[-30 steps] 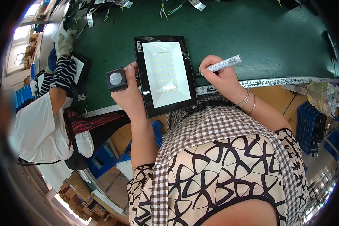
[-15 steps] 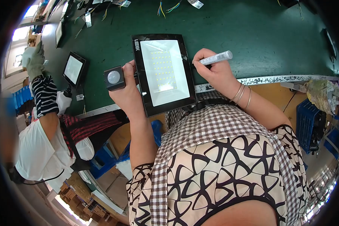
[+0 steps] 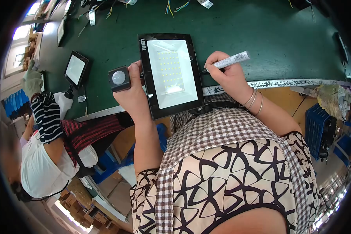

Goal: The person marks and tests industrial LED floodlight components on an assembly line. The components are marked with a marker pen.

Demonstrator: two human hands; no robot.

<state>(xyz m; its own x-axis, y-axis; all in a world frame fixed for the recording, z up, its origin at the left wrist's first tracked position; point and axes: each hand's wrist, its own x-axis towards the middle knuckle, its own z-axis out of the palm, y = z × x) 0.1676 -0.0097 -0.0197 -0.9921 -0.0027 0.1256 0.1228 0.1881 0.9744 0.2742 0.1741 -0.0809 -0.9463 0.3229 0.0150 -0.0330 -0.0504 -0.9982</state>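
Note:
An LED floodlight with a black frame and a pale glass front is tilted up before me at the table's near edge. My left hand grips it from the left side, thumb up and other fingers hidden behind. Beside that hand, a black motion sensor with a round white dome sticks out from the lamp's left side. A white marker pen is pinched in my right hand, its tip pointing left at the lamp's right edge.
Another floodlight lies on the green table to the left, near a co-worker's gloved hand. Wires with labels lie along the far side. A blue crate stands below the table at right.
My right hand with the marker has shifted slightly right and down. The floodlight has moved a little to the right. The co-worker's gloved hand has come down and the arm has bent.

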